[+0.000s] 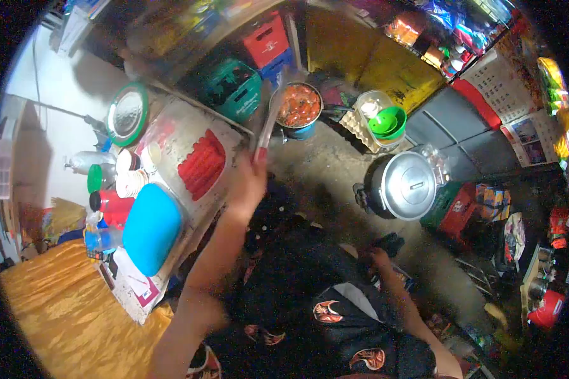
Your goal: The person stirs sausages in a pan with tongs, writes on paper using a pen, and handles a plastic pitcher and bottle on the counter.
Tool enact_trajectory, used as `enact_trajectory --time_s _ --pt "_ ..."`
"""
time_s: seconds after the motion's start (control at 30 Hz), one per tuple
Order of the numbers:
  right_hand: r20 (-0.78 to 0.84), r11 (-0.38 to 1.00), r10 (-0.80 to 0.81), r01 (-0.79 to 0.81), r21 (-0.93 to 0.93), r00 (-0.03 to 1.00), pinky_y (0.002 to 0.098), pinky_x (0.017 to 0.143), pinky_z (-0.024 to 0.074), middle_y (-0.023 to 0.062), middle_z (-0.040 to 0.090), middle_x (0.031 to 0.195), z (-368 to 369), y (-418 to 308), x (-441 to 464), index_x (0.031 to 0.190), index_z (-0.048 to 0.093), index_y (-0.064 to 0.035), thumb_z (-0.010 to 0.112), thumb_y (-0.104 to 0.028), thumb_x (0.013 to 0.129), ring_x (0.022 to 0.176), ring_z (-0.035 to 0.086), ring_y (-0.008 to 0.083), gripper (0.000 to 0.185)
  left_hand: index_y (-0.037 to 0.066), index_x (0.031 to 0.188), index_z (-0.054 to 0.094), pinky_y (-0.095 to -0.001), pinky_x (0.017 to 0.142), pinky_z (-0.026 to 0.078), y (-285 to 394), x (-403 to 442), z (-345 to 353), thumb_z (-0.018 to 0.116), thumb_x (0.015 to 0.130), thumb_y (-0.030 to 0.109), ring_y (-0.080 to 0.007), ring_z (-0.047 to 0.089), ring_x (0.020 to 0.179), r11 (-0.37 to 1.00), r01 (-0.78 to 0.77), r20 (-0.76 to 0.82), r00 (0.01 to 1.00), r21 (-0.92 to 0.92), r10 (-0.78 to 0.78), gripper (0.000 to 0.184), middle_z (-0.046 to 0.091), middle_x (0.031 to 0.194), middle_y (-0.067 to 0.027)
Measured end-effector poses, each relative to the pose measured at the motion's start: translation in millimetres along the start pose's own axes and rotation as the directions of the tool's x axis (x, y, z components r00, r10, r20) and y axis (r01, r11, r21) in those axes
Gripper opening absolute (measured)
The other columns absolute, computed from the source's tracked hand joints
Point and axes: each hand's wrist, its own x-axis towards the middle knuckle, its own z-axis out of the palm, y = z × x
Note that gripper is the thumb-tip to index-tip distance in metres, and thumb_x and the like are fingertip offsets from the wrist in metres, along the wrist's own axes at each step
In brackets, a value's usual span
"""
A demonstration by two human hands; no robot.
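Observation:
My left hand (251,184), blurred by motion, is closed around the lower end of a long, thin, pale item (269,125) with some red near my fingers. The item points up toward a pot of reddish-orange food (299,105). To the left of this hand, red sticks (202,165) lie side by side on a pale, plastic-like surface on the table. My right hand (377,258) is low at the right, beside a dark cloth-like thing (389,243); its fingers are too dark and small to make out.
A large lidded metal pot (408,186) stands on the right. Behind it are green bowls (387,123) and an egg tray (358,131). A blue rounded object (152,228), jars and cups crowd the left table. Crates (231,91) stand at the back.

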Motion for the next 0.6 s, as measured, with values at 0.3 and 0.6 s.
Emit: enact_trajectory --time_s 0.3,0.6 --pt "0.132 0.965 0.247 -0.256 0.053 0.96 0.04 0.089 0.0509 0.0111 0.062 0.128 44.9 -26.9 -90.6 0.123 0.062 -0.007 0.06 -0.032 0.091 0.108 0.063 0.0306 0.041 -0.003 0.112 0.056 -0.0502 0.084 0.052 -101.5 159.3 231.5 0.054 0.094 0.024 -0.042 0.064 0.102 0.954 0.078 0.009 0.996 0.29 -0.084 0.033 0.065 0.104 -0.0265" --pt "0.172 0.977 0.204 -0.19 -0.093 0.964 0.0387 0.084 0.052 0.0104 0.067 0.11 79.6 -44.7 -124.3 0.111 0.067 -0.007 0.059 -0.033 0.094 0.099 0.065 0.0264 0.033 -0.003 0.116 0.052 -0.0475 0.083 0.054 -170.7 252.5 319.8 0.056 0.093 0.023 -0.0414 0.066 0.097 0.921 0.022 -0.085 0.996 0.388 0.013 0.035 0.065 0.106 -0.0242"
